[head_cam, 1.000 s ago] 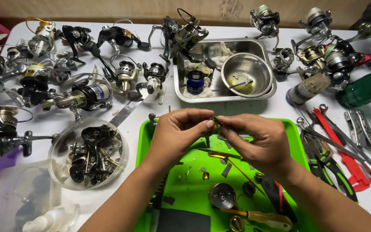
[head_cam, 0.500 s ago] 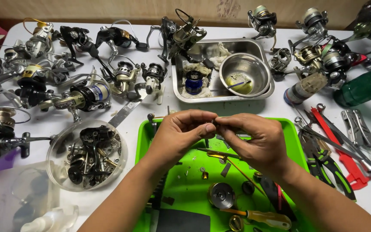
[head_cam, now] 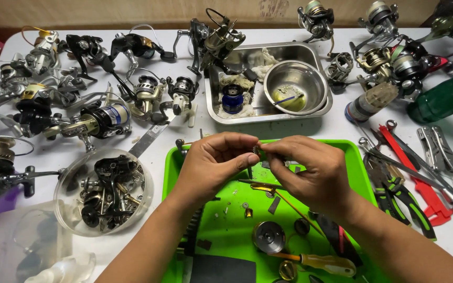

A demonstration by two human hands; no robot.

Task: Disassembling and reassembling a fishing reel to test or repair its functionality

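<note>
Above the green tray, left hand and right hand meet fingertip to fingertip, pinching a small metal part between them, probably so dropped bits land inside; a screwdriver lies below.

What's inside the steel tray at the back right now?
The steel tray holds a round metal bowl with yellowish grease and a small tool, a blue spool, and white rags. Whatever lies beneath the bowl and rags is hidden.

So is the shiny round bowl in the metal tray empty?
Not empty. The round steel bowl sits upright in the metal tray and holds a yellowish blob with a small stick-like tool resting in it.
</note>
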